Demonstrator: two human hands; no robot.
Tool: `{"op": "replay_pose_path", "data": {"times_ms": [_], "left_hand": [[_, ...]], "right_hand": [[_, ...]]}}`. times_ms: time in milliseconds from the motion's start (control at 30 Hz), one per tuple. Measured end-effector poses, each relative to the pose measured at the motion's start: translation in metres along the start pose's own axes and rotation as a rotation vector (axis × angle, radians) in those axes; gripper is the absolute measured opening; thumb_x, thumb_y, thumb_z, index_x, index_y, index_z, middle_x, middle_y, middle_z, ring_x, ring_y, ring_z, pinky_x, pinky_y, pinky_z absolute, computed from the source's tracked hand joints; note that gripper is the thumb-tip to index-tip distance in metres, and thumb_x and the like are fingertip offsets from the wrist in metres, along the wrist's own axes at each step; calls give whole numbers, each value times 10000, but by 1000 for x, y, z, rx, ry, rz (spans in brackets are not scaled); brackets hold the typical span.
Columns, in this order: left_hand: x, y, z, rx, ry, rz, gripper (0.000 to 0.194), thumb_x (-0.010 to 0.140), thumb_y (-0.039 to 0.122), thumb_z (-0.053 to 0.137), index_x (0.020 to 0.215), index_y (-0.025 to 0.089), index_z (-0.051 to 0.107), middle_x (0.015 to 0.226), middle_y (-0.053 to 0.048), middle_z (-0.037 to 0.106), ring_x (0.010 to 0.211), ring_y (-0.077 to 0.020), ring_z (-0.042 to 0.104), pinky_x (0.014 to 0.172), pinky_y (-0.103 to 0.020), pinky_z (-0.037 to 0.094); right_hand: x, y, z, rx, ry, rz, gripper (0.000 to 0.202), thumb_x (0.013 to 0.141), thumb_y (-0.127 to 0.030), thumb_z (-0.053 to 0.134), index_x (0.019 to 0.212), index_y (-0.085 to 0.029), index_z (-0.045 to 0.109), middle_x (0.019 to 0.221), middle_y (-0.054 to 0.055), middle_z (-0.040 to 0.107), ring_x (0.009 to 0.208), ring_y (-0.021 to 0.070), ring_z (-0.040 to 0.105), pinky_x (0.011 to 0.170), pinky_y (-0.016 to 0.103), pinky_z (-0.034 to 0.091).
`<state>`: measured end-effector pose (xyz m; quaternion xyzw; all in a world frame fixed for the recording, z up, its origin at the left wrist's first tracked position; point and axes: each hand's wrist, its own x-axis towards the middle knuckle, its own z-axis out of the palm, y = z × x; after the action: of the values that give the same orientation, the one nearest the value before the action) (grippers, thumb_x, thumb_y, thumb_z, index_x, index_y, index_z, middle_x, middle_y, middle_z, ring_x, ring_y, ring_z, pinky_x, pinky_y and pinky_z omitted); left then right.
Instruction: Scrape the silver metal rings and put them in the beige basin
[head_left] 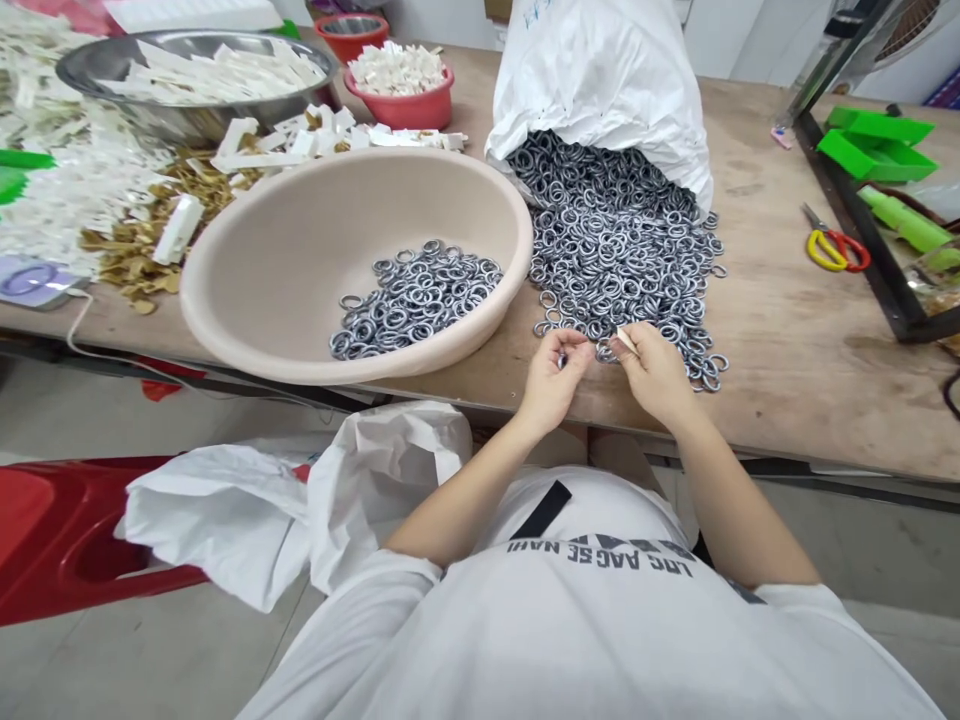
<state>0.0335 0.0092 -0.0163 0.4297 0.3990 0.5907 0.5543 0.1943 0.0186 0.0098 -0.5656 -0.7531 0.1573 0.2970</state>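
Observation:
A heap of dark grey metal rings [622,250] spills from a white sack [592,70] onto the wooden table. Both my hands are at the heap's near edge, close together. The fingers of my left hand [553,380] are closed, and a dark ring [562,360] shows between them. In my right hand [654,372] a small pale piece [627,341] is pinched between thumb and fingers; its exact kind is hard to make out. A ring [605,350] lies between the two hands. Left of them, a large beige basin [262,270] contains more rings.
Yellow-and-red-handled scissors [836,248] lie at the right, beside a black frame [870,220] and green trays [874,140]. White and brown pieces, a metal bowl [202,125] and a red bowl [405,105] fill the back left. Below stand a white bag [360,490] and a red stool [67,540].

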Motion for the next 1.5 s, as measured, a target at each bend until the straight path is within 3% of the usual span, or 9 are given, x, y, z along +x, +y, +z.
{"op": "replay_pose_path", "data": {"times_ms": [133,333,433,600,767,1100,1267,1367,1500], "left_hand": [[-1,-1,2,243,-229,105,365,907,494,587,765,158,577,743,2,531,726,-111,462,694,-235,385],[1,-9,-3,-60,-221,-137,413,849,570,626,812,159,593,604,51,381,514,-63,299,477,-206,236],[1,-8,-4,-109,-224,-151,414,836,548,652,753,154,556,610,45,407,510,-50,326,464,-189,241],[6,0,-5,-227,-152,-219,411,852,514,634,701,176,457,558,65,371,440,-37,264,403,-180,175],[9,1,-5,-262,-68,-271,392,817,492,678,711,179,468,529,76,367,402,-28,268,381,-169,182],[8,-2,-8,-264,-110,-260,412,817,505,695,729,180,458,540,80,356,415,-27,264,393,-169,181],[4,3,-12,-243,-285,-262,459,832,520,684,665,161,451,555,58,382,443,-23,302,417,-166,211],[4,6,-13,-332,-184,-273,397,831,488,696,714,159,508,584,53,423,436,-25,344,415,-167,247],[9,7,-14,-403,-9,-236,267,828,361,712,1002,166,656,690,24,571,468,-33,455,439,-163,328]], "right_hand": [[-6,-5,-1,457,8,48,237,941,-443,565,941,-220,644,809,6,653,752,174,585,701,297,443],[-6,-9,18,746,20,30,345,769,-469,782,1000,-227,696,959,21,691,879,185,619,814,319,486],[-3,-6,21,802,21,63,309,862,-511,674,917,-208,703,833,13,674,761,164,600,736,305,474],[-7,-2,22,411,163,-71,357,918,-541,580,897,-199,677,801,30,641,746,170,570,701,303,413],[-14,-5,28,-7,100,-164,432,963,-585,462,882,-216,672,806,50,639,777,186,564,690,303,372],[-11,-7,30,4,65,-169,440,974,-562,459,740,-215,594,714,16,581,674,156,514,640,291,328],[-2,2,23,129,178,90,461,1006,-554,373,783,-218,597,668,0,572,639,160,518,616,286,334],[0,4,21,-25,148,121,390,965,-558,478,903,-220,663,831,37,655,747,195,583,636,297,345],[-4,1,25,-318,11,110,313,877,-513,638,1039,-253,707,977,63,652,772,224,599,612,313,323]]}}
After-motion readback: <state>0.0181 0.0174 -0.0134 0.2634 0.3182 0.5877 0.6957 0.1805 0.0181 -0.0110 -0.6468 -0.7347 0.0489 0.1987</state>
